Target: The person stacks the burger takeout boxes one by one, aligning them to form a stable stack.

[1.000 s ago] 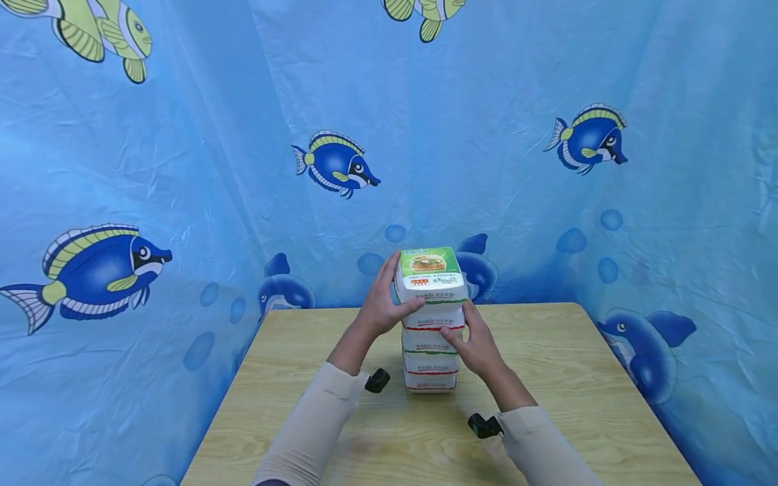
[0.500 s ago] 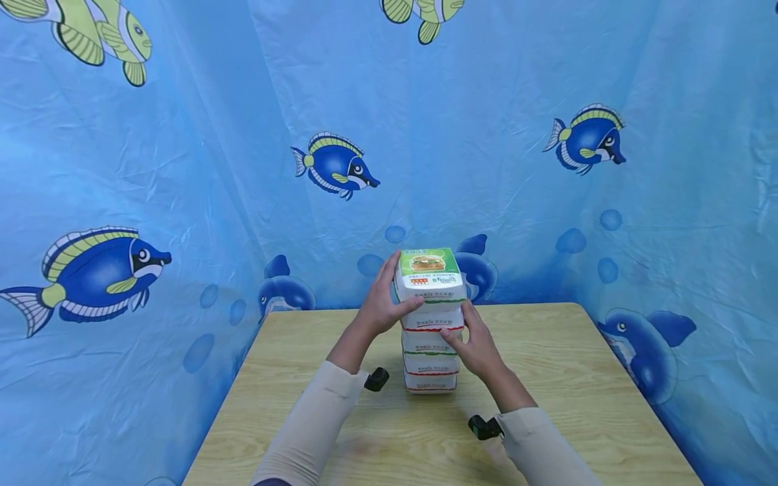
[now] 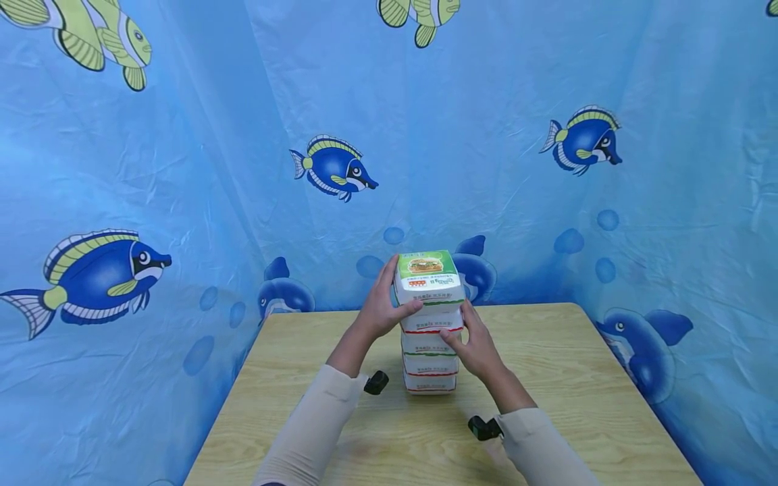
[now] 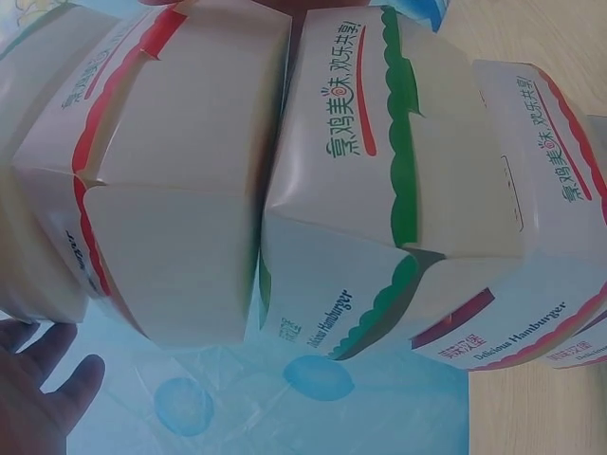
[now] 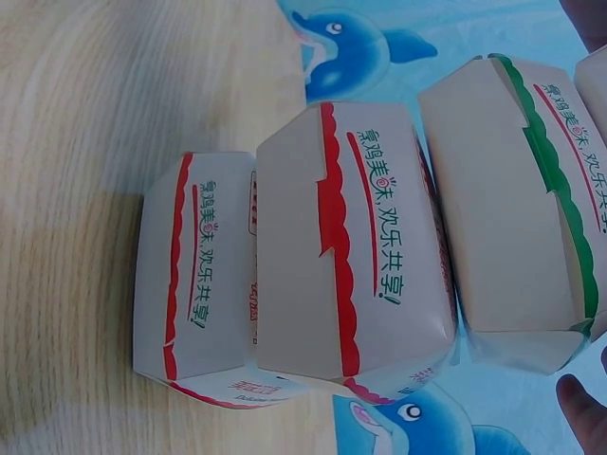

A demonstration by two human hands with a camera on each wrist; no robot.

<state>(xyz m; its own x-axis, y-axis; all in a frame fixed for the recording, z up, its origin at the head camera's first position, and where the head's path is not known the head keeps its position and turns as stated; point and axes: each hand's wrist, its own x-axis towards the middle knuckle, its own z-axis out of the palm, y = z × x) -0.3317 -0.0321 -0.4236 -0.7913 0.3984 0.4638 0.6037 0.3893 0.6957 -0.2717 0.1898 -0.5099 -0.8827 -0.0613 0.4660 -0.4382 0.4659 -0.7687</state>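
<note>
Several white burger boxes (image 3: 430, 363) stand in one upright stack on the wooden table, their edges trimmed alternately in red and green scallops. The top box (image 3: 428, 273) has a green lid with a burger picture. My left hand (image 3: 383, 304) holds this box, fingers along its left side and thumb across the front. Lower down, my right hand (image 3: 477, 344) grips the second box (image 3: 433, 322) from the right, its thumb on the front near the red trim. The left wrist view shows left fingers (image 4: 57, 365) beside the box at the far left.
A light wood table (image 3: 292, 358) lies under the stack. Behind it and on both sides hangs a blue curtain (image 3: 474, 169) printed with fish and dolphins. Small black cameras sit at the left wrist (image 3: 377, 383) and right wrist (image 3: 484, 428).
Hands and stack keep their places and hold. Only the head view has shifted slightly, with the curtain's fish sitting a little lower in the picture.
</note>
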